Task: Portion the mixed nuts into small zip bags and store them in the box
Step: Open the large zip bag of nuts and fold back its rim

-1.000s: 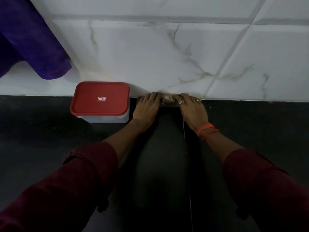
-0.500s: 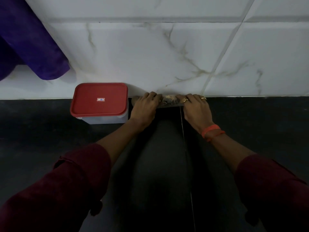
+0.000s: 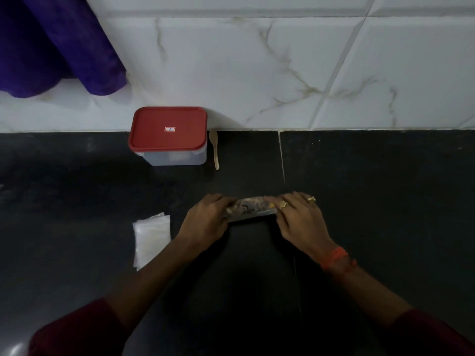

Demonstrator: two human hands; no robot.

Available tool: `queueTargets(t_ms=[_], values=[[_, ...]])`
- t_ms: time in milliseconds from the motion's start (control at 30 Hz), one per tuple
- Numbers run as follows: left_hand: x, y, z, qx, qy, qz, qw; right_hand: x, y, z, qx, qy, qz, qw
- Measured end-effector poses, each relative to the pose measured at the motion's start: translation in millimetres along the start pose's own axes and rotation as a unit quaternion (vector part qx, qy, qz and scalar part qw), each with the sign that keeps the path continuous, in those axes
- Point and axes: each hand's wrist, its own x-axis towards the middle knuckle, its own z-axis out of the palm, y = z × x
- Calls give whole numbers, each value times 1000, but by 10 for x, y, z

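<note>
A clear bag of mixed nuts (image 3: 250, 208) is held crosswise over the middle of the dark bench (image 3: 372, 201), well back from the wall; whether it rests on the surface or is lifted just clear of it cannot be told. The left hand (image 3: 205, 223) is curled round the bag's left end and the right hand (image 3: 299, 222) round its right end; each grip is clenched on the bag, and only the middle stretch of the bag is seen between them. Gold rings (image 3: 282, 204) are worn on the right hand, and an orange thread band (image 3: 337, 256) is tied at its wrist.

The storage box (image 3: 177, 158), translucent and closed with its red lid (image 3: 168, 128), is set at the back edge of the bench against the white veined tile wall (image 3: 257, 73), well apart from the left hand. A small wooden spoon (image 3: 214, 147) is laid just beside the box's right wall, bowl toward the tiles and handle toward the person. A stack of small zip bags (image 3: 151, 235) is laid flat near the left forearm, on its outer side.

A pale seam (image 3: 282, 160) is drawn across the bench from the wall toward the hands, right of the spoon; a broad band of dark surface is seen between the box and the hands, and a wider one right of the seam. A purple cloth (image 3: 64, 47) is hung at the upper left, its lower edge above the bench's back edge and left of the box.
</note>
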Motion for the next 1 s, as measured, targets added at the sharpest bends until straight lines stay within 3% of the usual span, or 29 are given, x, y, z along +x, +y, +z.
queueTargets(t_ms=[367, 567, 667, 867, 1000], values=[[-247, 71, 87, -24, 33, -47, 998, -189, -196, 35, 130, 2, 94, 987], [-311, 181, 170, 32, 144, -55, 988, -409, -312, 32, 77, 73, 149, 983], [-383, 181, 285, 72, 164, -30, 983, -508, -278, 93, 57, 54, 132, 988], [-503, 203, 437, 90, 158, -17, 983, -538, -299, 166, 36, -1, 100, 994], [-558, 238, 471, 150, 110, -42, 982, -543, -324, 193, 13, -19, 112, 993]])
